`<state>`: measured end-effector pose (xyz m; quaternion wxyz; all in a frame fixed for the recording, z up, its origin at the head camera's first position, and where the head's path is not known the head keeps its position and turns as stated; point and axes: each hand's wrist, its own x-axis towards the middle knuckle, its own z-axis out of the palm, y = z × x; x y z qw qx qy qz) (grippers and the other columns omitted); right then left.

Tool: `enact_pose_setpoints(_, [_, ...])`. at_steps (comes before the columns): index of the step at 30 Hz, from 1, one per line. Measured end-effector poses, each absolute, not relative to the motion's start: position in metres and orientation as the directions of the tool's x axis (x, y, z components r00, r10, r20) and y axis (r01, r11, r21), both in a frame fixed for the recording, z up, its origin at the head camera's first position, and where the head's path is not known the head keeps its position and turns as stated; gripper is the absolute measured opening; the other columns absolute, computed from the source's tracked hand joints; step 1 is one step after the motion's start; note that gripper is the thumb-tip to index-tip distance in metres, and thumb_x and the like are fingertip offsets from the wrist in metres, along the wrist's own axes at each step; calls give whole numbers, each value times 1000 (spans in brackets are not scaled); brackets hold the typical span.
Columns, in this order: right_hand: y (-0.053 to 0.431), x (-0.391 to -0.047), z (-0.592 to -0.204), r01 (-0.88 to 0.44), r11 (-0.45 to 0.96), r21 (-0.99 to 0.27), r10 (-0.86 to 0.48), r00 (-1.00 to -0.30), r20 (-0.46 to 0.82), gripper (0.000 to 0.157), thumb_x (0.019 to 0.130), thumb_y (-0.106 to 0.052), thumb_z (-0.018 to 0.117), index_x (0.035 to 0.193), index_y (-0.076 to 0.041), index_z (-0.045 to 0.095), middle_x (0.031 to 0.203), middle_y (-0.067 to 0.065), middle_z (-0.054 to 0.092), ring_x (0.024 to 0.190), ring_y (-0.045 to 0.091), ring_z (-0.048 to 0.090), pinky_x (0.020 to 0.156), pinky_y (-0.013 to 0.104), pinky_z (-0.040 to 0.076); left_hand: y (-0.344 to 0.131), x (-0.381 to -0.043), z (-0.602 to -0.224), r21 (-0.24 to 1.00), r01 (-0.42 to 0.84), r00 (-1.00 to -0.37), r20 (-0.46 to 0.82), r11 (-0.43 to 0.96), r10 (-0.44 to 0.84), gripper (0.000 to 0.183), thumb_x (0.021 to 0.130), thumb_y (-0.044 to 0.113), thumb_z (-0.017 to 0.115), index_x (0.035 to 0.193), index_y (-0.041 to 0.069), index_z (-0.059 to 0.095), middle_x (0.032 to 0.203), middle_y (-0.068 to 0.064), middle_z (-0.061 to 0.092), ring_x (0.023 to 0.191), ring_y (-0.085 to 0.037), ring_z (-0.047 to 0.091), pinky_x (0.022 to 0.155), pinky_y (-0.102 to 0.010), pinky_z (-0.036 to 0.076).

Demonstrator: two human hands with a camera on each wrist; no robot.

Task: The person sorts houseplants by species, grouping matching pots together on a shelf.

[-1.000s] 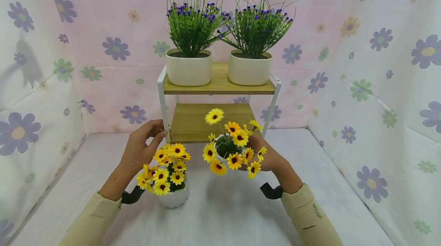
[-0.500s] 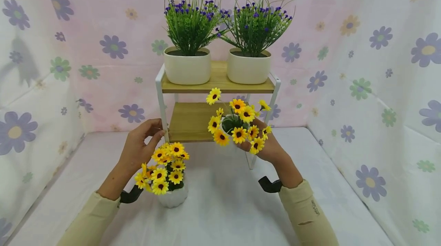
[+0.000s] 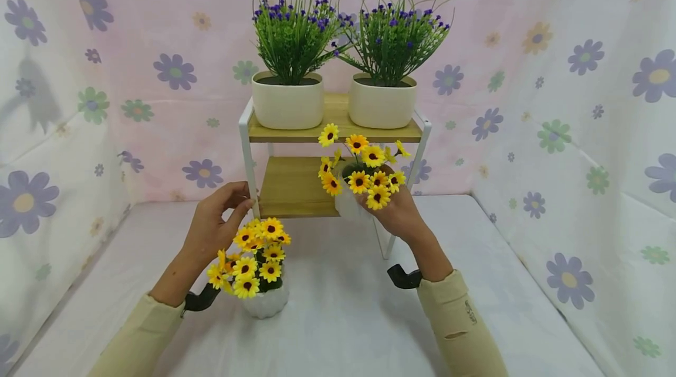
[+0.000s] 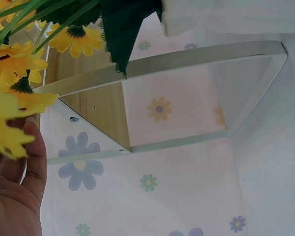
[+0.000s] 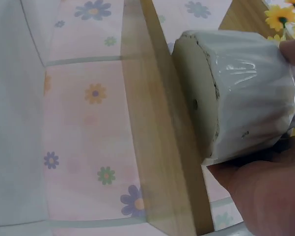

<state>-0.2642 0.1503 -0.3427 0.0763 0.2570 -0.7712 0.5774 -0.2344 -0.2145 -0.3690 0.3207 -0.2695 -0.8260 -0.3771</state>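
My right hand (image 3: 401, 216) holds a white flowerpot (image 3: 346, 199) of small artificial sunflowers (image 3: 373, 156) at the front of the two-tier shelf's lower board (image 3: 296, 189). In the right wrist view, the tilted pot (image 5: 253, 93) shows its flat underside with a small hole, close to the board's edge (image 5: 184, 162). At the shelf's left front post (image 3: 249, 171), my left hand (image 3: 208, 227) grips the white frame with thumb and fingers. Just in front of that hand, a second white pot (image 3: 266, 305) of yellow sunflowers (image 3: 245, 267) stands upright on the table.
Two cream oval planters (image 3: 288, 104) with grass and purple flowers stand side by side on the upper board (image 3: 336, 110). A white cloth covers the table (image 3: 327, 318). Flower-print curtains (image 3: 174, 19) close in the back and sides.
My right hand has raised the sunflower pot and moved it forward to the lower board's front edge. The left hand stays at the post.
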Motion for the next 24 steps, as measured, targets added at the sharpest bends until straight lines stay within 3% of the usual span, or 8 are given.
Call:
enact_pose_setpoints(5, [147, -267, -345, -495, 219, -841, -303, -854, 424, 61, 94, -14, 70, 147, -19, 40, 138, -2, 52, 122, 18, 52, 108, 35, 45, -214, -235, -369, 449, 684, -651, 732, 575, 203, 32, 93, -1, 67, 123, 7, 62, 110, -1, 69, 92, -12, 69, 88, -9, 48])
enact_pose_setpoints(12, [140, -249, -328, -537, 199, -820, -317, -827, 464, 53, 97, -8, 63, 145, -8, 40, 135, 8, 52, 120, 21, 52, 106, 36, 46, -215, -235, -369, 447, 683, -650, 732, 578, 204, 32, 93, -1, 67, 123, 7, 62, 110, -1, 69, 92, -13, 69, 88, -9, 48])
enact_pose_setpoints(16, [140, -246, -325, -549, 173, -817, -327, -815, 478, 52, 98, -5, 60, 146, -10, 41, 137, 6, 52, 119, 20, 50, 106, 37, 45, -215, -234, -368, 452, 681, -654, 729, 576, 201, 32, 93, -1, 67, 123, 8, 62, 110, -1, 68, 92, -13, 69, 89, -8, 48])
enact_pose_setpoints(24, [139, -244, -324, -552, 202, -809, -316, -818, 480, 58, 100, -6, 59, 151, -15, 35, 147, -1, 45, 133, 16, 44, 116, 41, 36, -214, -232, -366, 459, 674, -663, 721, 578, 201, 32, 93, -1, 67, 124, 4, 61, 111, -2, 68, 92, -13, 69, 88, -8, 48])
